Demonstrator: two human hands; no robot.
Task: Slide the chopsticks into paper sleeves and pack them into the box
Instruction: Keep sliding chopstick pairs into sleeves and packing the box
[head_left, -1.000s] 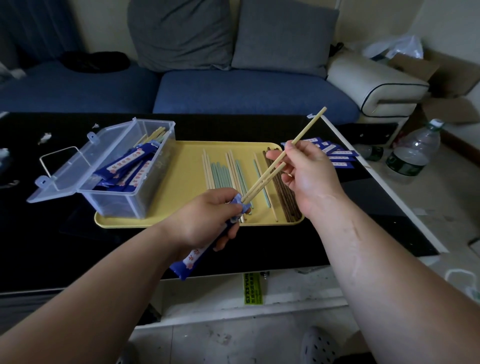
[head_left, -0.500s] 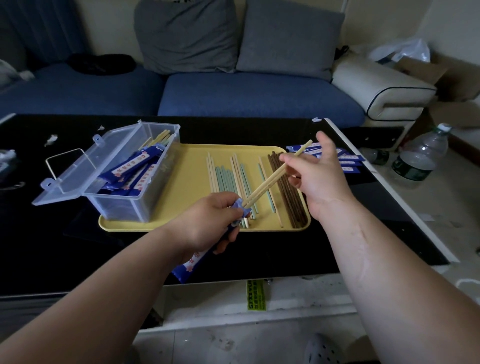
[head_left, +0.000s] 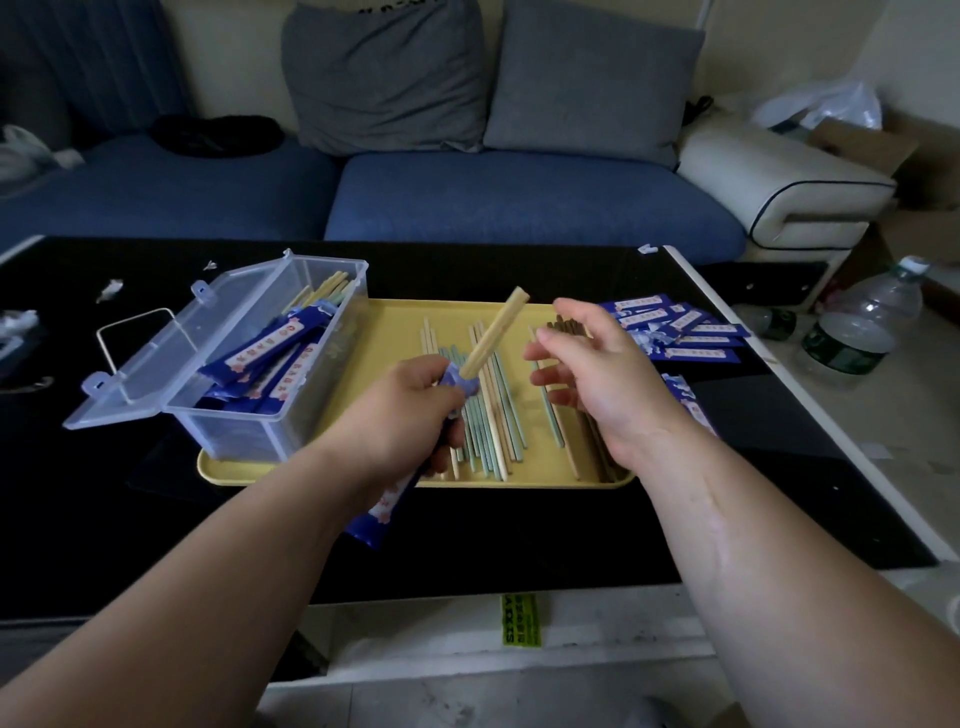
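Left hand (head_left: 410, 410): we see it gripping the blue paper sleeve (head_left: 384, 504), bamboo chopsticks (head_left: 493, 335) half inside, above the yellow tray (head_left: 395, 322).
Right hand (head_left: 597, 374): released, spread open, beside the protruding ends.
Risk: we judge that tilting toward the clear box (head_left: 234, 436) could let the unsupported pair slide out.
Change: earlier, the Right hand pinched the pair; more length showed.
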